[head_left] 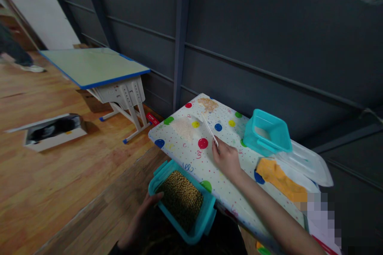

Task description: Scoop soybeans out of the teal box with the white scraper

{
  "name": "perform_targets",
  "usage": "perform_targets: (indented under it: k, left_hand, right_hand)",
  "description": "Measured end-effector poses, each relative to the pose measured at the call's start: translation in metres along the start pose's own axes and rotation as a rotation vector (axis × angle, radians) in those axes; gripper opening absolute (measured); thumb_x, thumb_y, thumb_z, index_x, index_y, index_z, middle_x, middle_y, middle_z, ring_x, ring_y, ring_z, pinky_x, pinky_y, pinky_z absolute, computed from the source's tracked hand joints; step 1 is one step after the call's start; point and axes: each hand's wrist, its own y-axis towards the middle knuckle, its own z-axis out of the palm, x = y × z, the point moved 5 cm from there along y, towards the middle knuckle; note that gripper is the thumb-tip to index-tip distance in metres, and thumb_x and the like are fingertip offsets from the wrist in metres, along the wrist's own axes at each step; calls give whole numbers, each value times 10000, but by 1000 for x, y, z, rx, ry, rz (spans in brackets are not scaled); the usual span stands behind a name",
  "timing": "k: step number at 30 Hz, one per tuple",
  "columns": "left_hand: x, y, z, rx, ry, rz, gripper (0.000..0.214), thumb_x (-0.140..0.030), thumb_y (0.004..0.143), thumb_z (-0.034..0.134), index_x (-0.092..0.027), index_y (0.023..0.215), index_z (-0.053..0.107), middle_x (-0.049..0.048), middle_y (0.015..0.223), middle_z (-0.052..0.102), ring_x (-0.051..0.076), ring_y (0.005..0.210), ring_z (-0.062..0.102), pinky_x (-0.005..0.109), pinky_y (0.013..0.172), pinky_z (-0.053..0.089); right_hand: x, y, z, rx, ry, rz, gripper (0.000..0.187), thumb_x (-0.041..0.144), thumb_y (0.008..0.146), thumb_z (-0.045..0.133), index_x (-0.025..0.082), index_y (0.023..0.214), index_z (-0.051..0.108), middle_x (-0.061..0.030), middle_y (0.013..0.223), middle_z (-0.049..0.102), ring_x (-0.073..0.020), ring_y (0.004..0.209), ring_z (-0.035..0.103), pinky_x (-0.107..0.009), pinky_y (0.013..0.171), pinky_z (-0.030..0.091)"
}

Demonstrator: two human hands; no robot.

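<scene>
A person is steadying a turquoise tub (207,212) of beans (182,191) with one hand while holding a slim white utensil over a balloon-print bench (221,193) with the other.

The left hand (142,216) is gripping the tub's rim, thumb lapping over the edge, its other fingers hidden; the tub is sitting at the bench's near edge, by the person's lap. The right hand (227,159) is closing around the white utensil (210,130), whose far end is pointing between a pale grain pile (183,128) and a tan grain pile (210,105). A second turquoise container (261,147) is standing to the right, with a clear lid (318,165) and a yellow cloth (277,176) lying near it.
</scene>
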Motion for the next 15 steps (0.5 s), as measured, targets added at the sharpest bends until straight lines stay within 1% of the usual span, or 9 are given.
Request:
perform_targets:
  k: [2,4,7,9,12,15]
  left_hand:
    - [-1,-2,2,-51,20,16,1086,-447,845,1009,-253,1788,506,149,1362,906,446,1438,768,549,1245,578]
    - [-1,-6,6,-78,20,15,1103,-459,842,1004,-260,1798,491,146,1359,906,449,1421,778,561,1241,580]
    - [-2,-10,14,-89,9,6,1071,-441,877,982,-269,1808,479,144,1383,898,434,1387,800,553,1216,600]
    - [-3,-12,17,-92,3,18,1062,-413,884,982,-275,1810,480,147,1390,895,434,1354,817,555,1199,612]
    - [-5,-13,21,-87,-7,29,1092,-400,860,1003,-297,1812,480,148,1405,890,444,1308,837,573,1174,630]
    - [-6,-14,24,-93,-8,30,1129,-404,822,1026,-316,1807,482,143,1429,881,445,1325,830,578,1172,636]
  right_hand:
    - [13,-1,6,35,-28,-48,370,161,1106,584,99,1384,820,-188,1205,904,-229,863,884,-287,812,720]
    - [28,-1,14,82,-56,-63,384,174,1100,582,106,1402,809,-192,1261,894,-234,923,887,-290,829,724]
    - [49,0,25,158,-58,-35,395,199,1088,601,163,1423,808,-161,1254,900,-240,970,885,-288,862,727]
    - [56,3,28,185,-18,0,393,223,1088,610,181,1425,809,-154,1208,906,-251,965,882,-304,875,731]
    - [49,13,29,158,43,86,394,268,1109,577,160,1402,818,-160,1094,906,-263,889,870,-332,822,727]
    - [26,34,31,79,52,209,390,314,1124,534,151,1278,854,-144,936,881,-249,804,843,-316,781,686]
